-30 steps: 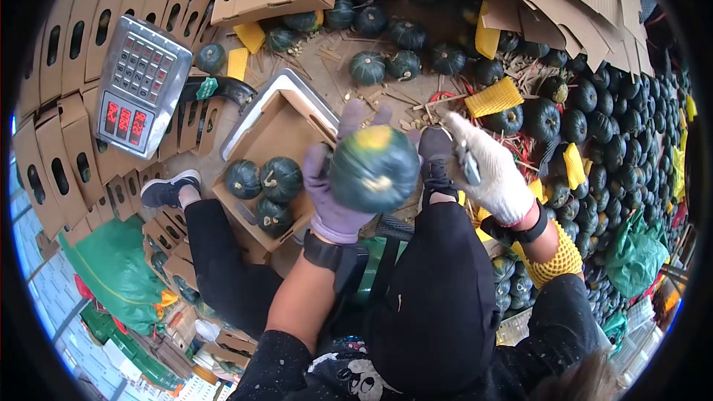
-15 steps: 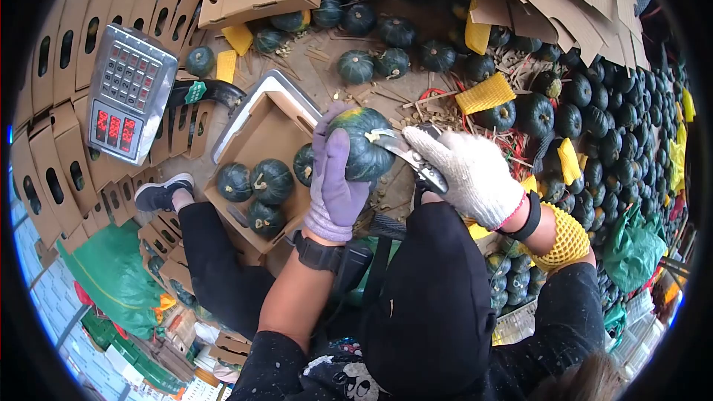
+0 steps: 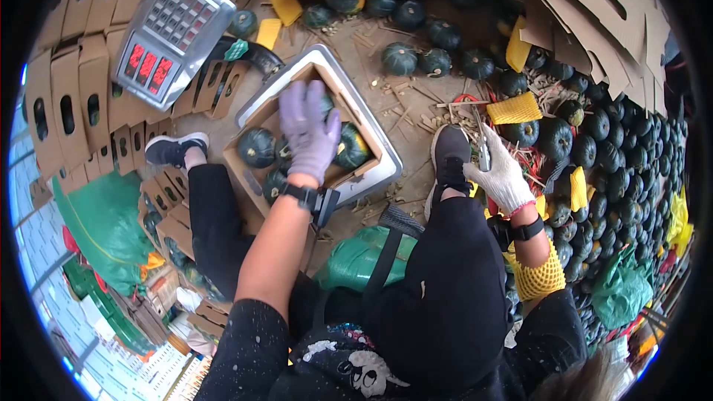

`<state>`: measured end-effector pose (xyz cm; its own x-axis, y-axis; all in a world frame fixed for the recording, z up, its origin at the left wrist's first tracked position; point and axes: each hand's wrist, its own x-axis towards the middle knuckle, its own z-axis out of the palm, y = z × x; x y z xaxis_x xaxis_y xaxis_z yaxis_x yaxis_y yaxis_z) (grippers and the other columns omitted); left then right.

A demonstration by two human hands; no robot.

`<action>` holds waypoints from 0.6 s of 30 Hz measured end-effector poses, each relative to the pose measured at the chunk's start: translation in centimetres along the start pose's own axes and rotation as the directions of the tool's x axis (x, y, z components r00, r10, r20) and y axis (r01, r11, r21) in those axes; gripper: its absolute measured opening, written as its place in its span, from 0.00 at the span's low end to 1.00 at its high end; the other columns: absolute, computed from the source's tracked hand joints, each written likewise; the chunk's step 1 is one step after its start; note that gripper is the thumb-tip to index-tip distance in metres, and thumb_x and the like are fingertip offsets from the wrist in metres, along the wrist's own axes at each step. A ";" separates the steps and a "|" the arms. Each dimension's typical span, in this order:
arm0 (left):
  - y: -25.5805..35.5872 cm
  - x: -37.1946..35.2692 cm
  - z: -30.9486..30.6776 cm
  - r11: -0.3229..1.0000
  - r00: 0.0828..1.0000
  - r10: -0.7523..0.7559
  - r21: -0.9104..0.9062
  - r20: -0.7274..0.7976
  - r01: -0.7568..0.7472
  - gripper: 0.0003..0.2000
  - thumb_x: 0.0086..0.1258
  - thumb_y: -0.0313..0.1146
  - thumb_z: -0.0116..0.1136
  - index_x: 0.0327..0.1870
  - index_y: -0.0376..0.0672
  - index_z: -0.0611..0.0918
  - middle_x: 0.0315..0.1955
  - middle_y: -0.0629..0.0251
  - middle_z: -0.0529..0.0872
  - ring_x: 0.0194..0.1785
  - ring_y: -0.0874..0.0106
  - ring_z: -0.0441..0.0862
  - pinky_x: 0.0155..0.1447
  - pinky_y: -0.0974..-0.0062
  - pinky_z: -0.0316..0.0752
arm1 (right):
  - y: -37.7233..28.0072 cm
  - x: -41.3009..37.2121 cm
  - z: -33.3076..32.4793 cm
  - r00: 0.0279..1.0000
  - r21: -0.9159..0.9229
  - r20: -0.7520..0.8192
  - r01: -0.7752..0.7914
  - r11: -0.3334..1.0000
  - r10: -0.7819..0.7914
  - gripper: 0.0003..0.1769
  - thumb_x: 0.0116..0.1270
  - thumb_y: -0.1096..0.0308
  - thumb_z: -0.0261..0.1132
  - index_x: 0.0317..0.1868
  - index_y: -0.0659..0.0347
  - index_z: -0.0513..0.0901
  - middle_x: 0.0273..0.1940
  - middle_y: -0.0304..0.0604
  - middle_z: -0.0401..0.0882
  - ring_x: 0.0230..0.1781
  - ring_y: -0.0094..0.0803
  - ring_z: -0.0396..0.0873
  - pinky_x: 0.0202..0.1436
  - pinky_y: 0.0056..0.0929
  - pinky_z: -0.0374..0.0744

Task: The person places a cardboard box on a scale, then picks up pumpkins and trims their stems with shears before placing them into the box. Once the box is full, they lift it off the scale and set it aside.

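My left hand (image 3: 308,130), in a purple glove, lies over a cardboard box (image 3: 368,172) of dark green pumpkins with its fingers stretched out and nothing gripped. At its left is a round pumpkin (image 3: 256,148); at its right, a pumpkin with a yellow-orange patch (image 3: 355,150). Others are partly hidden beneath the palm and fingers. The box rests on the pale platform of a scale (image 3: 388,167). Off to the right, above my shoe, my right hand (image 3: 502,178) in a white knitted glove is closed around pruning shears (image 3: 484,154), blades pointing away from me.
The scale's display (image 3: 152,67) with lit red digits stands at the upper left, beside rows of cardboard boxes (image 3: 70,111). Many pumpkins (image 3: 601,171) are heaped on the right. Flattened cardboard (image 3: 594,7) juts in above them, and cut stems (image 3: 405,100) litter the floor.
The yellow-patched pumpkin has gone from my left hand into the box, and that hand has opened over the pumpkins. My right hand has drawn away to the right with the shears.
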<state>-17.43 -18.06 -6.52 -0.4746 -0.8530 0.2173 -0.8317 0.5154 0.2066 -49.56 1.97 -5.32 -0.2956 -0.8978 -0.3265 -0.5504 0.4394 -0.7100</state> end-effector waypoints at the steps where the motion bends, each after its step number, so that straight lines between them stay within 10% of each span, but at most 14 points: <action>1: -0.4 -0.4 0.8 0.999 0.999 0.042 0.010 0.017 -0.042 0.34 0.66 0.31 0.69 0.75 0.44 0.69 0.69 0.47 0.70 0.72 0.44 0.67 0.76 0.52 0.64 | -0.6 -0.4 -0.2 1.000 -0.003 0.006 0.013 1.000 -0.013 0.47 0.57 0.56 0.74 0.78 0.49 0.67 0.52 0.56 0.82 0.52 0.54 0.83 0.57 0.47 0.83; 8: -3.2 -3.4 -8.9 0.849 0.936 -0.335 -0.464 -0.104 0.252 0.22 0.79 0.28 0.59 0.72 0.40 0.73 0.68 0.49 0.77 0.71 0.53 0.74 0.76 0.59 0.68 | -4.1 -3.1 -8.2 0.996 -0.446 0.035 0.094 0.890 -0.088 0.41 0.59 0.68 0.70 0.75 0.44 0.72 0.47 0.51 0.82 0.47 0.53 0.84 0.52 0.46 0.84; 13: -3.9 -10.1 -10.0 0.281 0.807 -0.576 -0.895 0.131 0.346 0.13 0.79 0.27 0.60 0.61 0.38 0.83 0.57 0.59 0.86 0.62 0.71 0.82 0.70 0.72 0.74 | -13.1 -1.6 -15.2 0.936 -0.630 0.230 0.352 0.692 -0.267 0.32 0.62 0.69 0.69 0.70 0.45 0.79 0.44 0.51 0.85 0.45 0.52 0.86 0.49 0.47 0.84; 18: 0.1 -9.8 -8.5 0.706 0.928 -0.366 -0.627 0.077 0.330 0.13 0.74 0.32 0.64 0.57 0.46 0.86 0.46 0.55 0.88 0.50 0.57 0.87 0.58 0.65 0.81 | -25.0 2.0 -14.4 0.811 -0.734 0.512 0.585 0.346 -0.284 0.26 0.64 0.65 0.68 0.64 0.46 0.83 0.41 0.52 0.84 0.44 0.52 0.85 0.47 0.48 0.83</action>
<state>-10.42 -8.96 -0.55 -0.1583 -0.9860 0.0528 -0.5633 0.1341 0.8153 -47.65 -10.32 20.74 0.3167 -0.8678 -0.3830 -0.9361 -0.3511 0.0215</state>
